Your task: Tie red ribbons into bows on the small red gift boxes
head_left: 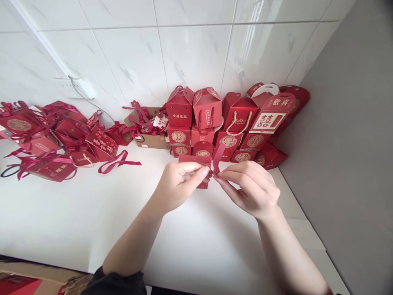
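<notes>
My left hand (179,186) is closed on a small red gift box (194,159), whose top edge and lower corner show around the fingers. Most of the box is hidden behind this hand. Between thumb and fingertips, my right hand (253,186) pinches a dark red ribbon (218,157); its free end sticks up beside the box. The fingertips of both hands nearly meet at the box's right edge, and I cannot tell whether the ribbon is threaded through it there.
Behind my hands, red gift boxes (179,136) stand stacked against the tiled wall. A cardboard box (153,141) holds ribbons and tags. Several ribboned boxes (55,170) lie piled at left, near a loose ribbon (118,163). A grey panel (337,143) borders the white table (123,229) at right.
</notes>
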The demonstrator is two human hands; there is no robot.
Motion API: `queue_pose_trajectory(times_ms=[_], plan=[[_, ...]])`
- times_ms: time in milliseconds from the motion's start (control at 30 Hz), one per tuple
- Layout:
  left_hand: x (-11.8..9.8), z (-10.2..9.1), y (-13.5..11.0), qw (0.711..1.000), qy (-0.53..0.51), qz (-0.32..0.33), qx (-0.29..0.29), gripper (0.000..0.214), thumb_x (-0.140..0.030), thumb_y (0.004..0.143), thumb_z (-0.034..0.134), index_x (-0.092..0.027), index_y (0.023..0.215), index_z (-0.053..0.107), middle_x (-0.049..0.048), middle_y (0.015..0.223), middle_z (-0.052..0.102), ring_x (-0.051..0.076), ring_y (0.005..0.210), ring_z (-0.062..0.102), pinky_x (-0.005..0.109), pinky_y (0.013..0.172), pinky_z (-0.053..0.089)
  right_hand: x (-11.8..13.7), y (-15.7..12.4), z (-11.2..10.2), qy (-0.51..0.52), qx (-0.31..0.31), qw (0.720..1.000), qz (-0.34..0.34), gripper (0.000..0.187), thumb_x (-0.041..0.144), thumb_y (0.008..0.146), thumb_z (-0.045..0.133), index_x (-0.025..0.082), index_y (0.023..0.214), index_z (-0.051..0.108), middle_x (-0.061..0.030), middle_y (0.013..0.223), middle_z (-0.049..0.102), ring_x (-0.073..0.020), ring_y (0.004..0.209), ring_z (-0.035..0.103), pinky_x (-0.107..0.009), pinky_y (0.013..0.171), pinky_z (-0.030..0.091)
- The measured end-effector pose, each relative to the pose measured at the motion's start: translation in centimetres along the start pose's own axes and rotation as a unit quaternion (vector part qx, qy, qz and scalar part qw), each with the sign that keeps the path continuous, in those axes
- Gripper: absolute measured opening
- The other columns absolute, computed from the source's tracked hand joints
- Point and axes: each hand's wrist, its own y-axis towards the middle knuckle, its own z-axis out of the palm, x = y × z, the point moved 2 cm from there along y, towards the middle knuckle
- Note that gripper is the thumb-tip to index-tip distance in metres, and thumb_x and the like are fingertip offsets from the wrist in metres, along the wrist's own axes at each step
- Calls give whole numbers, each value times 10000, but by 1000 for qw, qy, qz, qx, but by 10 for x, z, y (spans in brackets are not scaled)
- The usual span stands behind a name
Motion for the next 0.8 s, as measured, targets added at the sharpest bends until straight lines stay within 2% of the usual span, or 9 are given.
queue_pose_trajectory(times_ms=[67, 167, 267, 400, 500, 633, 800], plan=[[0, 3, 0, 998, -53, -15, 28, 275, -354, 929, 556, -160, 822, 719, 48, 796, 692, 188, 795, 678, 312, 741, 605, 0, -2, 3, -17, -3, 1000, -8, 272, 83, 795, 727, 202, 1018, 628, -42, 832, 730, -165, 699, 655, -305, 620, 526], [2, 5, 0, 998, -64, -10, 1, 254, -352, 927, 565, -177, 876, 743, 39, 792, 692, 187, 792, 677, 319, 736, 610, 2, -3, 8, -26, 10, 1000, 11, 302, 68, 810, 707, 201, 1068, 622, -63, 892, 730, -177, 759, 666, -318, 670, 541], [6, 6, 1, 998, -48, -2, -30, 249, -349, 925, 568, -178, 881, 743, 33, 755, 688, 194, 773, 688, 314, 692, 616, 4, -2, 13, 0, 31, 998, 61, 296, 87, 810, 720, 182, 1066, 606, -85, 919, 712, -200, 829, 663, -338, 725, 546], [9, 6, 0, 998, 18, 20, -59, 241, -343, 927, 565, -177, 882, 734, 21, 684, 674, 206, 773, 710, 290, 642, 618, 7, 0, 17, 70, 50, 987, 134, 178, 115, 852, 687, 192, 977, 587, -51, 834, 662, -175, 782, 630, -312, 703, 538], [5, 4, -2, 991, 103, 62, -65, 230, -315, 935, 553, -181, 897, 737, 22, 727, 709, 194, 788, 720, 252, 619, 608, 8, 1, 18, 96, 52, 981, 163, 146, 133, 864, 681, 202, 951, 586, -37, 829, 644, -158, 755, 611, -296, 693, 529], [2, 1, -4, 964, 204, 152, -77, 213, -229, 938, 541, -198, 1056, 716, 26, 918, 762, 153, 798, 722, 218, 644, 591, 8, 0, 19, 110, 52, 975, 183, 156, 135, 871, 672, 203, 971, 574, -30, 851, 625, -145, 763, 598, -286, 711, 520], [4, 0, -3, 907, 322, 251, -99, 233, -146, 928, 536, -194, 1111, 671, 22, 951, 767, 127, 769, 715, 219, 674, 556, 8, 0, 21, 116, 60, 971, 202, 162, 137, 877, 662, 204, 977, 553, -20, 858, 600, -141, 786, 579, -280, 721, 504]])
